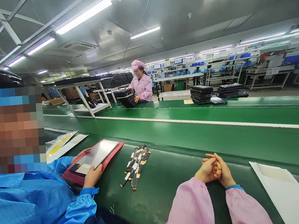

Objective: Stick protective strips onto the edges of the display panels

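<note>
My left hand [206, 172] and my right hand [225, 175] are clasped together over the green bench [176, 189]. Their fingers are folded into each other, and no object shows in them. A blue band circles my right wrist at the edge of the pink sleeve. To the right of my hands lie white sheets [285, 191], perhaps flat sleeves. Further left on the bench is a loose pile of dark, thin flex cables [136, 164] with white and gold patches. Neither hand touches the cables or the sheets.
At left, a co-worker in blue [38, 207] holds a flat screen panel [98, 155] over red bubble wrap [113, 151]. Beyond the green conveyor [191, 122], a person in pink [144, 88] handles stacked dark panels [126, 98]. More stacks [202, 94] stand right of there, and a white rack [86, 99] left.
</note>
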`<state>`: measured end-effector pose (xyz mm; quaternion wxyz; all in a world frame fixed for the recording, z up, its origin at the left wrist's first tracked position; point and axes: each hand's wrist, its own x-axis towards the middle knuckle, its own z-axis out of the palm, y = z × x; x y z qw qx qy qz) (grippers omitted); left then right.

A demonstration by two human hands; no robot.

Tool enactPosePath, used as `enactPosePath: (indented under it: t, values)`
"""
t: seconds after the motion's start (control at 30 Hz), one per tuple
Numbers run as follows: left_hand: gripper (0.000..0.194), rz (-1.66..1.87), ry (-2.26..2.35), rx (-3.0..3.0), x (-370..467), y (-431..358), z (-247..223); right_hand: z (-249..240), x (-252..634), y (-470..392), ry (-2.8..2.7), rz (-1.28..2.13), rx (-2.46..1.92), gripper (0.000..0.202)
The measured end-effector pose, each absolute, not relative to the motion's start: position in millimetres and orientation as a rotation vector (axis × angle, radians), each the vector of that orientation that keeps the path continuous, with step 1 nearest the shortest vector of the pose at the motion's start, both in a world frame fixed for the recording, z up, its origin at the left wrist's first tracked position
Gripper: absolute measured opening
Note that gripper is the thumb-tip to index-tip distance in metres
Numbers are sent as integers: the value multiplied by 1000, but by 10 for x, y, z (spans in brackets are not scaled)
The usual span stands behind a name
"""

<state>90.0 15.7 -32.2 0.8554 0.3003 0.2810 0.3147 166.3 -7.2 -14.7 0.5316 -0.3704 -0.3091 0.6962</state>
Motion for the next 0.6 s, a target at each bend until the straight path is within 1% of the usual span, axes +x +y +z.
enactPosePath:
  t: [0.6]
  values:
    - [52,651,578,640,890,142,-299,-125,1657,-80,-738,1668,-888,37]
